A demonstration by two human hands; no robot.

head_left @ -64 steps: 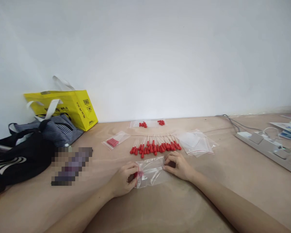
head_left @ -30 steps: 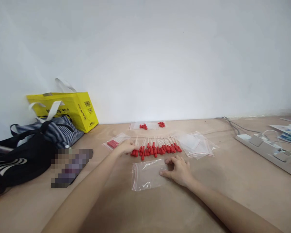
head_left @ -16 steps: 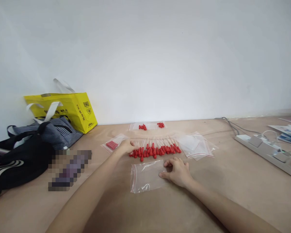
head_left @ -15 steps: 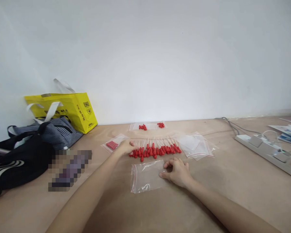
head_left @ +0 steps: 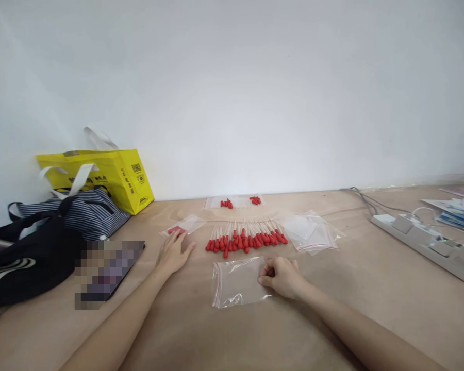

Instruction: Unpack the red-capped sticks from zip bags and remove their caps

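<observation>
A clear zip bag with a red seal strip lies flat on the wooden table in front of me. My right hand rests at its right edge, fingers curled and pinching the bag. My left hand lies flat on the table with fingers stretched out and nothing in it. It sits just left of a row of several thin droppers with red bulbs. A small bag holding red pieces lies just beyond the left hand's fingertips.
A stack of clear bags lies right of the droppers; more bagged red pieces sit by the wall. A yellow bag, striped bag, black bag and blurred flat object are left. A power strip is right.
My left hand drew back from the left end of the dropper row and now lies flat on the table. My right hand's fingers curled tighter on the bag's edge.
</observation>
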